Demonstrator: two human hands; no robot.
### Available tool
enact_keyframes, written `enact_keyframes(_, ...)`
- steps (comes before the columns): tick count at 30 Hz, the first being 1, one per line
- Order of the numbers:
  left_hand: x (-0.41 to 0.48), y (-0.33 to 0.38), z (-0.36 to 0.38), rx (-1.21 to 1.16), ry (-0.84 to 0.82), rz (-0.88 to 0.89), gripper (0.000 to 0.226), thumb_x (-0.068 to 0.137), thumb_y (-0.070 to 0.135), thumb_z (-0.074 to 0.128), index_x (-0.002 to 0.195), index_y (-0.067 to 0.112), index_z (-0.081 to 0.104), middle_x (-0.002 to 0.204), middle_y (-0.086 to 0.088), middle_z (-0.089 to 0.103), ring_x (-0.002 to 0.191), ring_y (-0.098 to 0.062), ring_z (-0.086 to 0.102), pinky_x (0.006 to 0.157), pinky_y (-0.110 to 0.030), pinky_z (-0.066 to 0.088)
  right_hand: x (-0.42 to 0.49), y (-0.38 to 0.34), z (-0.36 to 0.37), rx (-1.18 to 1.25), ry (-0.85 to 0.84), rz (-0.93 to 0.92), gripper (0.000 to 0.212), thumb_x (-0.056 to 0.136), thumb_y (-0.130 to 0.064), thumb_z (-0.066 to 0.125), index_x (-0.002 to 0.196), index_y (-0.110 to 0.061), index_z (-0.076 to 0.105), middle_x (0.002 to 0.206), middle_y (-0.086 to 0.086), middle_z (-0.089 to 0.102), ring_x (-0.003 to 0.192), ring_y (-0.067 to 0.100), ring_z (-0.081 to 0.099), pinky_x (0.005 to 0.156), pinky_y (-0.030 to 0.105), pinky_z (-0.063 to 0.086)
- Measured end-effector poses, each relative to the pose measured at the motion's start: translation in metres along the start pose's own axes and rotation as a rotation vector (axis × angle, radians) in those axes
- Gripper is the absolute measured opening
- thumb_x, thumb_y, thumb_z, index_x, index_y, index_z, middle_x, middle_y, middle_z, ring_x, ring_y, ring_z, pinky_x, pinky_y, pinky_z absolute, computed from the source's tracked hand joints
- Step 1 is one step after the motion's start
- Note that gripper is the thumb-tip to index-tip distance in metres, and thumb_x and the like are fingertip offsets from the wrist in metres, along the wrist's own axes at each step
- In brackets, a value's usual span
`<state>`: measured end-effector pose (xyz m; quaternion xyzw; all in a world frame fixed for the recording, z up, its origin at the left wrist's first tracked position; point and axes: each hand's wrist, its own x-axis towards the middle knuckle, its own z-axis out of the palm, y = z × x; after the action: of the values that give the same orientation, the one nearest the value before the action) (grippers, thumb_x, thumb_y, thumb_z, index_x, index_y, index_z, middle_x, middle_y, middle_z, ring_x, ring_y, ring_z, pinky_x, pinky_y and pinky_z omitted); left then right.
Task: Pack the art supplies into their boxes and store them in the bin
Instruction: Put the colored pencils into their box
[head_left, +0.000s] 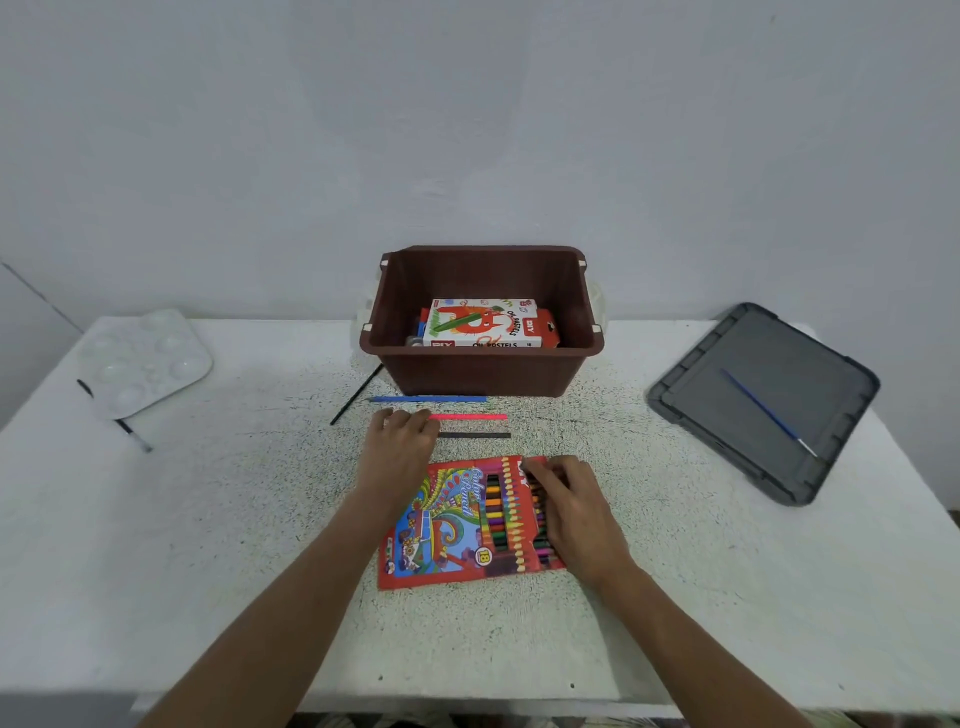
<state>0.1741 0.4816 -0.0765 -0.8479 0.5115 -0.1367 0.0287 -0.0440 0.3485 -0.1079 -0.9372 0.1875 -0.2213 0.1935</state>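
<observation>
- The left hand (402, 434) covers one end of the pink pencil (475, 417), mid-desk. I cannot tell if it grips.
- The right hand (569, 501) rests on the pencil box (452, 525). Keep the box still and slide pencils in straight.

The left hand (402, 436) hides one end of the pink pencil (470, 417) and black pencil (475, 435).

A white table (182, 545) with tiny dark specks. A plain pale wall (467, 130) stands behind it at 12 o'clock. A dark grey lid (789, 364) lies flat at 3 o'clock.
</observation>
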Motion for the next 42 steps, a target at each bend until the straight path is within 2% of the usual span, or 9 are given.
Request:
enact_keyframes(8,-0.008,0.005,0.002,-0.099,0.16,0.028,0.03,0.076,0.005,0.077,0.103,0.011,0.064,0.09,-0.004,0.066,0.081,-0.024,0.062,0.078,-0.041,0.052,0.0,-0.003,-0.002,0.022,0.019,-0.004,0.048,0.092,-0.038,0.051,0.134,-0.015,0.047,0.113,0.008,0.055,0.1,0.018,0.053,0.078,0.029,0.051)
enact_keyframes(14,-0.01,0.026,-0.023,-0.745,0.305,-0.182,0.018,0.095,0.009,0.061,0.113,0.01,0.062,0.099,0.003,0.069,0.086,-0.01,0.064,0.076,-0.027,0.052,-0.003,-0.004,0.001,-0.049,0.103,-0.054,0.04,0.104,-0.031,0.035,0.133,-0.006,0.048,0.117,0.006,0.05,0.099,0.018,0.052,0.08,0.033,0.053)
enact_keyframes(20,-0.015,0.051,-0.047,-1.443,0.141,-0.484,0.021,0.099,0.009,0.055,0.112,0.026,0.053,0.09,0.008,0.072,0.091,-0.005,0.07,0.082,-0.023,0.056,-0.003,-0.01,-0.002,-0.246,0.23,-0.282,0.027,0.104,-0.021,0.043,0.119,0.001,0.05,0.123,0.012,0.048,0.101,0.025,0.052,0.078,0.04,0.054)
enact_keyframes(23,-0.017,0.062,-0.049,-1.592,0.026,-0.523,0.015,0.097,0.009,0.06,0.109,0.018,0.056,0.097,0.007,0.075,0.098,-0.008,0.07,0.091,-0.03,0.052,-0.003,-0.016,-0.005,-0.225,0.278,-0.264,0.034,0.107,-0.028,0.033,0.124,-0.001,0.047,0.119,0.011,0.047,0.099,0.023,0.049,0.08,0.036,0.053)
enact_keyframes(27,-0.02,0.075,-0.046,-1.709,-0.061,-0.495,0.014,0.09,-0.001,0.066,0.098,0.008,0.059,0.099,-0.004,0.076,0.102,-0.016,0.071,0.094,-0.031,0.054,-0.006,-0.011,-0.002,-0.233,0.245,-0.186,0.038,0.099,-0.027,0.045,0.126,-0.001,0.049,0.109,0.013,0.056,0.093,0.023,0.051,0.075,0.036,0.053)
enact_keyframes(33,-0.027,0.075,-0.039,-1.623,-0.187,-0.406,0.013,0.087,0.01,0.073,0.097,0.014,0.065,0.097,0.001,0.075,0.096,-0.013,0.071,0.082,-0.025,0.056,-0.009,-0.003,-0.004,-0.197,0.154,-0.032,0.042,0.076,-0.029,0.075,0.108,-0.005,0.063,0.101,0.009,0.057,0.089,0.02,0.05,0.074,0.032,0.048)
enact_keyframes(36,-0.036,0.059,-0.04,-1.409,-0.193,-0.337,0.024,0.091,0.023,0.07,0.115,0.022,0.066,0.116,0.019,0.063,0.097,0.011,0.061,0.072,-0.009,0.05,-0.005,-0.005,-0.007,-0.123,0.191,0.077,0.029,0.085,-0.028,0.067,0.104,-0.007,0.063,0.102,0.006,0.057,0.09,0.018,0.049,0.073,0.032,0.047)
enact_keyframes(39,-0.052,0.027,-0.014,-0.924,-0.09,-0.232,0.048,0.093,0.05,0.06,0.136,0.031,0.053,0.142,0.023,0.039,0.133,0.009,0.033,0.113,-0.028,0.027,-0.002,0.003,-0.014,-0.032,0.217,0.233,0.036,0.094,-0.036,0.042,0.104,-0.007,0.063,0.101,0.004,0.056,0.089,0.018,0.047,0.072,0.031,0.042)
enact_keyframes(42,-0.073,0.001,0.011,-0.695,-0.102,-0.202,0.078,0.085,0.079,0.032,0.148,0.033,0.038,0.152,0.018,0.018,0.146,-0.006,0.009,0.118,-0.038,0.007,-0.003,0.027,-0.025,-0.122,0.169,0.273,0.018,0.096,-0.018,0.056,0.105,-0.006,0.065,0.099,0.006,0.057,0.084,0.022,0.049,0.068,0.03,0.038)
